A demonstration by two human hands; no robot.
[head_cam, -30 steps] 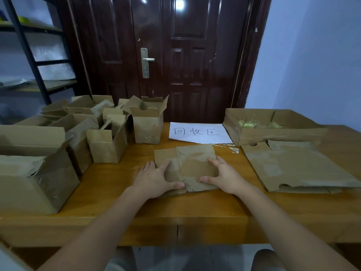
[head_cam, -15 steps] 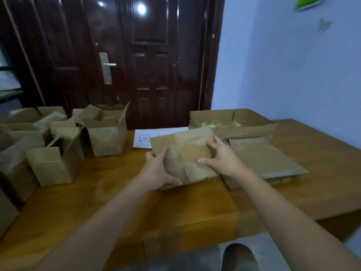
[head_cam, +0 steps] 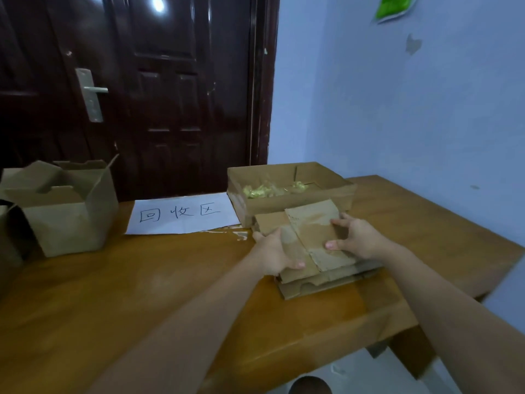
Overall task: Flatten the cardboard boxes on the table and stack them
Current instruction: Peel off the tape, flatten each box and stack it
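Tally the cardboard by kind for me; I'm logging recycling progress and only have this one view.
Flattened boxes: 2, one held in the left hand and right hand, the flattened box, over the larger flattened box on the table.
Upright open boxes fully seen: 1, the open box.
Shallow tray boxes: 1, the tray box.
Total: 4; another box is cut off at the left edge.

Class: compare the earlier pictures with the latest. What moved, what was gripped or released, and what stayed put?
Both hands, left hand and right hand, lifted the flattened box off the table and carried it right, over the flat stack. Both keep their grip. Paper sign and open boxes stayed.
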